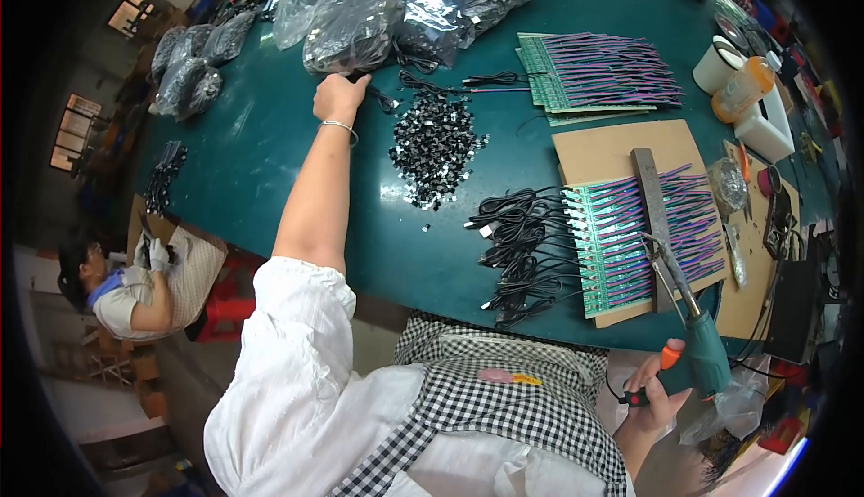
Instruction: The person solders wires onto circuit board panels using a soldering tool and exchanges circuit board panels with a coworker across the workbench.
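My left hand (339, 98) reaches to the far side, beside a clear plastic bag (355, 29) full of black cables. Its fingers are closed on a black cable (385, 99), mostly hidden by the hand. Low at the right, my right hand (655, 396) grips a teal heat gun (708, 353), and one finger wears an orange finger cot (670, 354). The gun's metal nozzle points at a row of green circuit boards (601, 254) with purple wires. Black cables (522, 254) run from the boards' left ends. A dark metal bar (650, 200) lies across them.
A heap of small black and silver parts (436, 151) lies mid-table. Behind the cardboard (612, 146) sit more wired boards (594, 74). An orange-topped bottle (742, 88) and a white container (765, 128) stand right. Another person (135, 290) sits at left.
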`<state>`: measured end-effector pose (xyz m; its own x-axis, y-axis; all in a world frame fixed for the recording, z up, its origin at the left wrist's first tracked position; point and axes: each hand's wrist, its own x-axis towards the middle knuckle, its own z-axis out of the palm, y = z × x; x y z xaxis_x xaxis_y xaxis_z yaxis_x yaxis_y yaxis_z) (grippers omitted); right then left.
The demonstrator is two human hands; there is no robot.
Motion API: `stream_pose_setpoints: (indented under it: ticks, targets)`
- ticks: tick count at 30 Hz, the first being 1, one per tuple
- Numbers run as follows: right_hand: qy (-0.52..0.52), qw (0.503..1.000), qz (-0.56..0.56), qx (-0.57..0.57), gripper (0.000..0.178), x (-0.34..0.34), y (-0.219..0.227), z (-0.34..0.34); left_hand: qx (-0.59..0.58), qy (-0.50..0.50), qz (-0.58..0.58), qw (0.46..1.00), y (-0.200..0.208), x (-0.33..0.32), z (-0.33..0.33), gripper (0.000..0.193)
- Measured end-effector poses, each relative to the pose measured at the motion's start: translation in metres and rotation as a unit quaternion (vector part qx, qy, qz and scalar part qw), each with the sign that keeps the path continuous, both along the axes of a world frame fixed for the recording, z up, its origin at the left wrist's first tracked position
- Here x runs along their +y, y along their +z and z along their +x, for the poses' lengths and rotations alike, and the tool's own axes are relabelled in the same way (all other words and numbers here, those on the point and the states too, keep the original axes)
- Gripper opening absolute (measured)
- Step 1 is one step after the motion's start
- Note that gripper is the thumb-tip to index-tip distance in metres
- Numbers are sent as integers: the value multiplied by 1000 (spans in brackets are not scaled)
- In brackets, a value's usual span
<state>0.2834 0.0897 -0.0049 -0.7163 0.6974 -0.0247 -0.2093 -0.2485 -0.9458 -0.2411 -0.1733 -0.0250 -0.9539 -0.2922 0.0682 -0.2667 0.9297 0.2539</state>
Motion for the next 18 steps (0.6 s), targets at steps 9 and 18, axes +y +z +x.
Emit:
stream_pose_setpoints:
  ticks: [9,18]
  targets:
    - [22,1000,6,20,54,5,0,-6,-1,28,36,999,-4,-7,0,51]
    - [42,997,11,68,52,6,-5,-3,51,91,173,979,-21,-8,-29,34]
